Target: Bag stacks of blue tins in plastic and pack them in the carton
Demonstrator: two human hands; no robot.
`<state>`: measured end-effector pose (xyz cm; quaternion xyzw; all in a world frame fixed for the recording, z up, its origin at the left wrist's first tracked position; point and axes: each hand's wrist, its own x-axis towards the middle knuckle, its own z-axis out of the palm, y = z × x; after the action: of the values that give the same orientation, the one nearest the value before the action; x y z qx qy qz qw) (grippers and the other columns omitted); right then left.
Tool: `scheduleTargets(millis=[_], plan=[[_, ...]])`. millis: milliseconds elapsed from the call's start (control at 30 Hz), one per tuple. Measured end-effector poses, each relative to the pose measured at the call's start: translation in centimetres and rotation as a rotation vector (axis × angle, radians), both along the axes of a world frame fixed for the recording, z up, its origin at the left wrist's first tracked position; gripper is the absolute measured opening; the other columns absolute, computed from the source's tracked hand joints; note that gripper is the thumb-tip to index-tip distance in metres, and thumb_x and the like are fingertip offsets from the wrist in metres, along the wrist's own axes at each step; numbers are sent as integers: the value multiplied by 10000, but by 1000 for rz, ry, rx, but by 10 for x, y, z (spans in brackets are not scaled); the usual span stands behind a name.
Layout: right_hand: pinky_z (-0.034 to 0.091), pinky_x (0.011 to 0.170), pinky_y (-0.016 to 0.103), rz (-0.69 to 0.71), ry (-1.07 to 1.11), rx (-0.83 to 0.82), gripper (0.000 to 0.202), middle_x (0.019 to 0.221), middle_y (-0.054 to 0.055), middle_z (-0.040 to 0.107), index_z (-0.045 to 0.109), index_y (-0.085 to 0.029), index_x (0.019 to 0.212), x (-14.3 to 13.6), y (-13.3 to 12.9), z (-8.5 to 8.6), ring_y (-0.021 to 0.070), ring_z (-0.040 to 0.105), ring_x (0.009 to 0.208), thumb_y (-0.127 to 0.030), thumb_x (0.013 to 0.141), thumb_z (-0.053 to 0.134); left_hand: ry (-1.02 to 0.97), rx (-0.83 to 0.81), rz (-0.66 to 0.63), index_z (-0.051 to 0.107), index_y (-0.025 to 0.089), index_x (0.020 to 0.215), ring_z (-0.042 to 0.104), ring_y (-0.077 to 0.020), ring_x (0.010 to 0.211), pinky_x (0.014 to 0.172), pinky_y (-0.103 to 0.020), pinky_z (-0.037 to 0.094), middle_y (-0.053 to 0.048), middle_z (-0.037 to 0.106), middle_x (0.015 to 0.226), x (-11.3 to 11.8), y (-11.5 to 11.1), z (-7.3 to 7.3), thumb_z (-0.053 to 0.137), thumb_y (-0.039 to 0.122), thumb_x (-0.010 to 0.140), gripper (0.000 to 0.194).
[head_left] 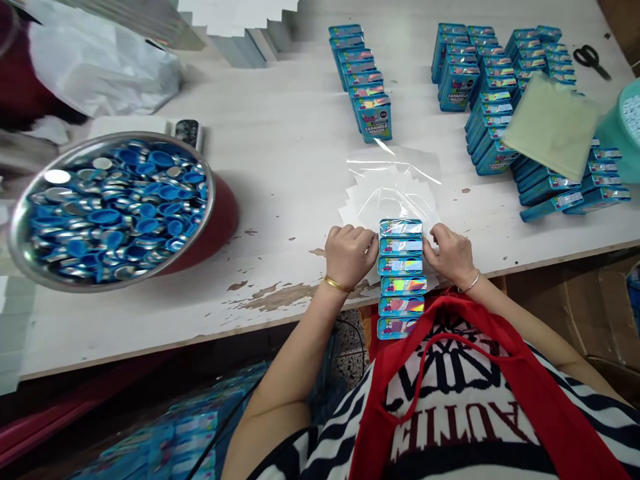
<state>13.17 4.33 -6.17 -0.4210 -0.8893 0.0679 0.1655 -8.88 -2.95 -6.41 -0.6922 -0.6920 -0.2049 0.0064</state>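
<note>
A column of several small blue boxes (401,267) stretches from the table edge toward my body, with clear plastic film (400,170) over its far end. My left hand (351,255) is at the column's left side, fingers curled and pressed together by the far boxes. On the right side, my right hand (449,252) has its thumb and forefinger pinched beside the same boxes. What either hand pinches is too small to make out. Beyond the column, white jagged-edged paper (373,193) lies under the film.
A metal bowl (227,207) of blue and silver lids fills the left. Blue boxes (375,120) stand in a row farther back, with more stacks (457,87) at right. Black scissors (591,61), a pale yellowish sheet (553,127) and a green tub (613,130) are at the right.
</note>
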Motion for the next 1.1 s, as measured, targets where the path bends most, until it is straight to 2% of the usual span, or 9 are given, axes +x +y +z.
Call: scheduleTargets(millis=[67, 233, 333, 467, 567, 667, 800, 1000, 1100], plan=[[227, 559, 296, -16, -19, 2, 224, 681, 33, 600, 556, -184, 855, 0, 3, -1, 152, 470, 589, -367, 935, 455, 10, 32, 13, 507, 207, 588, 457, -194, 623, 650, -357, 229, -49, 571, 583, 2, 0, -3, 452, 218, 909, 326], [211, 584, 318, 54, -66, 31, 254, 634, 39, 600, 545, -191, 756, 0, -3, -3, 153, 450, 559, -216, 935, 368, -48, 59, 8, 522, 211, 597, 436, -193, 630, 663, -367, 230, -39, 517, 564, 2, -7, -5, 477, 230, 900, 307], [216, 603, 328, 100, -51, 8, 272, 628, 49, 597, 541, -189, 730, 2, -9, -7, 160, 460, 564, -219, 937, 368, -74, 96, 17, 584, 218, 665, 447, -190, 634, 673, -369, 248, -38, 531, 581, 2, -11, -11, 500, 256, 895, 248], [210, 609, 329, 69, -49, -24, 249, 653, 57, 615, 576, -176, 782, 2, -8, -10, 164, 481, 578, -247, 939, 397, -97, 146, 38, 627, 229, 728, 463, -190, 634, 676, -367, 261, -31, 542, 572, 0, -13, -22, 515, 275, 892, 204], [203, 606, 329, 60, -60, -18, 250, 653, 57, 618, 592, -173, 796, 3, -6, -12, 163, 471, 570, -265, 940, 410, -134, 149, 3, 642, 234, 749, 466, -192, 630, 680, -367, 258, -24, 534, 554, -3, -16, -28, 537, 275, 885, 177], [207, 606, 330, 123, -81, 23, 281, 618, 48, 602, 585, -184, 740, 6, -10, -16, 160, 454, 567, -236, 938, 392, -157, 169, -31, 667, 240, 805, 489, -196, 645, 705, -374, 269, -23, 557, 572, -6, -24, -33, 571, 273, 863, 116], [215, 606, 332, 185, -101, 15, 279, 610, 44, 607, 587, -191, 726, 8, -15, -22, 164, 463, 577, -226, 925, 395, -117, 233, -7, 667, 242, 816, 498, -195, 641, 708, -371, 278, -21, 582, 584, -5, -28, -39, 572, 247, 854, 102], [216, 603, 321, 40, -76, -98, 274, 683, 77, 658, 622, -153, 856, 4, -5, -28, 170, 517, 585, -353, 926, 449, -153, 143, 88, 626, 222, 753, 482, -194, 633, 688, -351, 267, -19, 562, 575, 4, -18, -42, 539, 239, 866, 144], [205, 597, 316, 6, -118, -132, 268, 685, 76, 666, 615, -157, 845, 2, -1, -32, 167, 528, 587, -299, 945, 412, -192, 92, 120, 615, 215, 737, 494, -190, 635, 689, -342, 270, -20, 576, 586, 6, -17, -43, 522, 229, 872, 165]])
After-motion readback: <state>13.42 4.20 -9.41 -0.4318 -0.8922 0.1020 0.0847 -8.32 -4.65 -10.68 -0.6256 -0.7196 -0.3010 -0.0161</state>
